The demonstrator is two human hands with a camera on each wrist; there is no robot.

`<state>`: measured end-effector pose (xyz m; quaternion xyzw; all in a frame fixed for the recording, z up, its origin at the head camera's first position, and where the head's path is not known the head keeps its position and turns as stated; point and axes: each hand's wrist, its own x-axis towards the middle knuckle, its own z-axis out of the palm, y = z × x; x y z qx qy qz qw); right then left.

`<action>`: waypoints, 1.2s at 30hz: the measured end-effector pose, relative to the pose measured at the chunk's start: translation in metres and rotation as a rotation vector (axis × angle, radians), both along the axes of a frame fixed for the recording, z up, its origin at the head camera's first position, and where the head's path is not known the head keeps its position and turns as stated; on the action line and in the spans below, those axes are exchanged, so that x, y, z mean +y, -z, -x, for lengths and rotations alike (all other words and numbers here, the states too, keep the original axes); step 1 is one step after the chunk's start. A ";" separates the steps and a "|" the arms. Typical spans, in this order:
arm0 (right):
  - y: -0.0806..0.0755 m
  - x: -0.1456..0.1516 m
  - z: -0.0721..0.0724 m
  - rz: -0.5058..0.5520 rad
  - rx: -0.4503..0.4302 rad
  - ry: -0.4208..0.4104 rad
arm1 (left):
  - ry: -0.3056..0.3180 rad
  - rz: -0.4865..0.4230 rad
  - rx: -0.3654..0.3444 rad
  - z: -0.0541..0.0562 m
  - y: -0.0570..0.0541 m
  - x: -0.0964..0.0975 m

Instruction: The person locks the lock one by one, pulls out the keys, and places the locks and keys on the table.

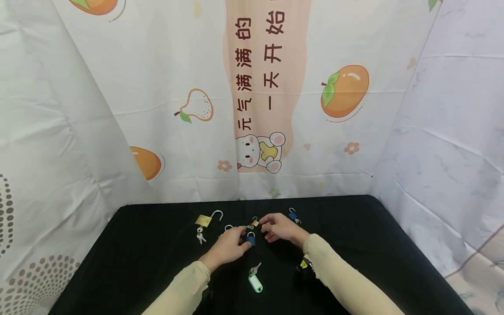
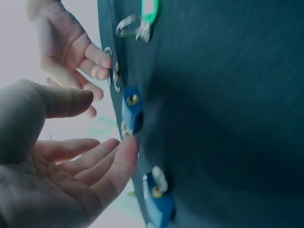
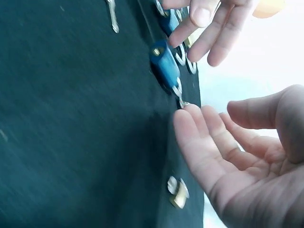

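A closed blue padlock (image 1: pixel 251 239) stands between the two hands. The left hand (image 1: pixel 230 246) is at its left, fingers spread and loosely bent; its thumb comes close to the lock in the head view, but contact is unclear. Thumb and fingers stand apart with nothing between them in the left wrist view. To the right, the right hand (image 1: pixel 281 228) hovers with relaxed fingers, near a small brass padlock (image 1: pixel 255 222) with keys. Its palm (image 3: pixel 242 166) holds nothing. Another blue padlock (image 2: pixel 159 202) with a key lies by the left hand, mostly hidden in the head view.
A large brass padlock (image 1: pixel 203 220) with its shackle open and keys lies at the left. A blue padlock (image 1: pixel 293 215) with keys sits at the back right. Nearer lies a key with a green tag (image 1: pixel 255 282). A yellow item (image 1: pixel 303 264) shows beside the right sleeve.
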<state>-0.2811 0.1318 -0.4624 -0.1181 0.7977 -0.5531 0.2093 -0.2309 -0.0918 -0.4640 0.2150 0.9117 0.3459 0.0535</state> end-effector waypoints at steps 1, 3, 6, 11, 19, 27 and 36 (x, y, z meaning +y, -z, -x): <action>-0.002 0.001 0.003 -0.010 0.010 0.008 | -0.001 0.021 0.015 0.004 -0.001 0.001; -0.006 0.002 0.009 -0.036 0.032 0.023 | -0.006 0.070 0.045 0.013 -0.003 0.005; -0.009 0.002 0.019 -0.083 0.079 0.032 | -0.020 0.145 0.073 0.027 -0.004 0.012; -0.007 -0.003 0.032 -0.146 0.185 0.029 | -0.045 0.229 0.112 0.047 -0.002 0.023; 0.005 -0.010 0.044 -0.321 0.372 -0.066 | -0.099 0.302 0.113 0.067 0.011 0.033; 0.018 -0.011 0.057 -0.335 0.371 -0.103 | -0.137 0.316 0.076 0.072 0.009 0.040; 0.016 -0.012 0.054 -0.329 0.379 -0.137 | -0.193 0.336 0.078 0.074 0.011 0.043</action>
